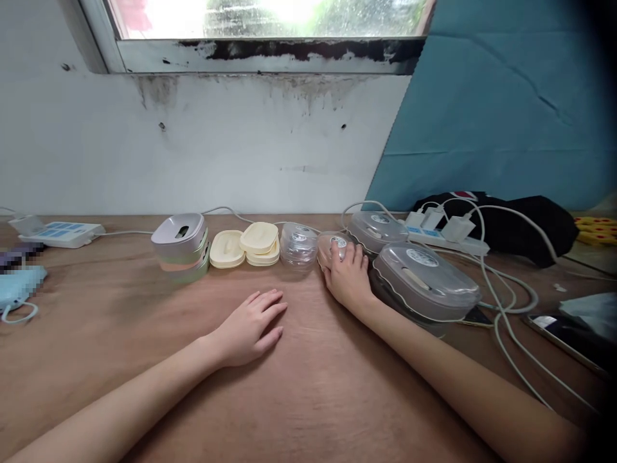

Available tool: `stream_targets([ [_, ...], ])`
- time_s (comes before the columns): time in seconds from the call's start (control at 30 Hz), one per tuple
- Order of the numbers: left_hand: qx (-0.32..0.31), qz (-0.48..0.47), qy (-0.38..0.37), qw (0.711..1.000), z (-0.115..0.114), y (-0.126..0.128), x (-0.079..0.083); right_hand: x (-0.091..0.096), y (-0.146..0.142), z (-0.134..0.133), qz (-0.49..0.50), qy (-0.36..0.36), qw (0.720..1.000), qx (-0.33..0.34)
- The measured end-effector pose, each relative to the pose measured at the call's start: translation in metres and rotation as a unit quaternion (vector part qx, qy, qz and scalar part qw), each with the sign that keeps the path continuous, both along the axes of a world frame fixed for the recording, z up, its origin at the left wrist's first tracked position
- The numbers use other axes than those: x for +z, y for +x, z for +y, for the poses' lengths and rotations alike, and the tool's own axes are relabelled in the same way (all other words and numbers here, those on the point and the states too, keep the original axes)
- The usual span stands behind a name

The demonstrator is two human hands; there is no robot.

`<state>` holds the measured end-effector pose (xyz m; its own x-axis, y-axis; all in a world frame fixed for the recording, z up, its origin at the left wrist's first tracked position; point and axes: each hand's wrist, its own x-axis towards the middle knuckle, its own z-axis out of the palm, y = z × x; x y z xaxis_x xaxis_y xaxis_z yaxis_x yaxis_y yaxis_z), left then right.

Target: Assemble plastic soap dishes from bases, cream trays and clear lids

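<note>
My left hand point(250, 325) lies flat on the wooden table point(308, 386), fingers stretched out and holding nothing. My right hand point(348, 273) reaches to the back row and is wrapped over a small clear round lidded container point(337, 243). To its left stands another clear round container point(299, 244), then a stack of cream-coloured lids point(260, 243) and a single cream lid point(226, 249). A stack of pale pastel boxes with a grey lid point(182, 245) stands further left.
Two larger clear lidded containers point(427, 278) point(378, 230) sit right of my right hand. Behind them lies a power strip with white chargers point(446, 233), cables trailing over the table, and a black cloth point(525, 225). A phone point(559, 331) lies at right, another power strip point(60, 233) at far left.
</note>
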<state>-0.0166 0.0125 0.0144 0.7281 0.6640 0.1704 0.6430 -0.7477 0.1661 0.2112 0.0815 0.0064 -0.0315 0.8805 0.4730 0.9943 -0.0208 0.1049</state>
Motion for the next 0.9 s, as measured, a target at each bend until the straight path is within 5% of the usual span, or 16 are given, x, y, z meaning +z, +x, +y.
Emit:
stream_targets([
  [0.23,-0.022,0.014,-0.039,0.999,0.007,-0.004,-0.001,0.004,-0.010,-0.018,0.015,0.035,0.997,0.070],
  [0.3,-0.031,0.035,-0.048,0.998,0.006,-0.005,0.000,0.005,-0.016,-0.038,0.046,0.030,0.975,0.216],
  [0.37,-0.029,0.058,-0.058,0.996,0.006,-0.005,0.000,0.003,-0.019,-0.057,0.059,-0.059,0.917,0.390],
  [0.4,-0.023,0.065,-0.062,0.996,0.005,-0.006,0.000,0.002,-0.018,-0.064,0.070,-0.104,0.901,0.416],
  [0.57,-0.021,0.069,-0.076,0.995,0.011,-0.011,0.000,0.000,-0.002,-0.066,0.090,-0.261,0.866,0.418],
  [0.7,-0.048,0.044,-0.044,0.997,0.027,-0.019,0.000,0.003,0.000,-0.061,0.100,-0.278,0.862,0.411],
  [0.8,0.041,-0.044,0.083,0.995,0.046,-0.017,-0.003,0.004,-0.005,-0.063,0.099,-0.267,0.869,0.404],
  [0.9,0.165,-0.108,0.195,0.961,0.069,-0.007,-0.007,0.004,-0.008,-0.064,0.097,-0.259,0.873,0.401],
])
